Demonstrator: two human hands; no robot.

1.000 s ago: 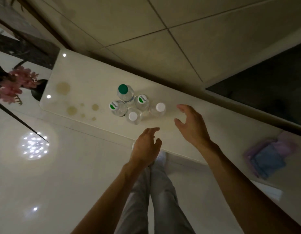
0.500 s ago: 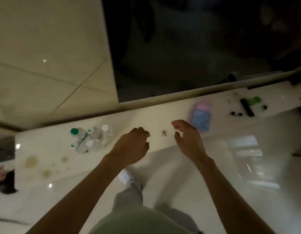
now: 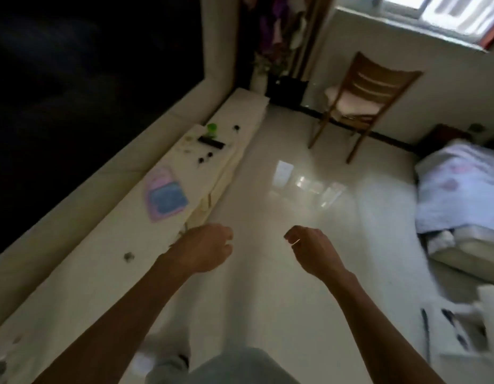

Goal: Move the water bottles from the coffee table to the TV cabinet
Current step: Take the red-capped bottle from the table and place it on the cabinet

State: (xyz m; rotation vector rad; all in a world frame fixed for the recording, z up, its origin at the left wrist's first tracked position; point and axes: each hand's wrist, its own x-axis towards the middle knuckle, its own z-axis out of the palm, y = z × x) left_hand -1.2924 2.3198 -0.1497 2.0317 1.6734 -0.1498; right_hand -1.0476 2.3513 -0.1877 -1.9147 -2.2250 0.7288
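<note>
Hands: two in view, both bare, forearms reaching forward over the floor (image 3: 295, 206).
- Left hand (image 3: 205, 246): fingers loosely curled downward, nothing held. It sits just beside the front edge of the TV cabinet (image 3: 107, 273).
- Right hand (image 3: 312, 249): fingers loosely curled, nothing held, apart from the left hand and over bare glossy floor.

Water bottles: none in frame, so their position cannot be told.

The TV cabinet is a long pale unit running from left of the left hand to far ahead of it, under one dark TV screen (image 3: 88, 87).

On the cabinet top, counted:
- 1 flat pink-and-blue item (image 3: 165, 198), ahead-left of the left hand
- 1 black remote-shaped bar (image 3: 211, 142), farther ahead
- 1 green object (image 3: 211, 128), just beyond the bar
- 3 small dark bits (image 3: 209, 154) near the bar, too small to identify
- 1 small grey piece (image 3: 128, 256), left of the left hand

Elsewhere:
- 1 wooden chair (image 3: 362, 90), far ahead of the right hand, beneath the window (image 3: 434, 12)
- 1 bed (image 3: 456, 189) with a pale lilac cover, right of the right hand
- 1 vase of flowers (image 3: 273, 51), beyond the cabinet's far end

The frame is blurred.
</note>
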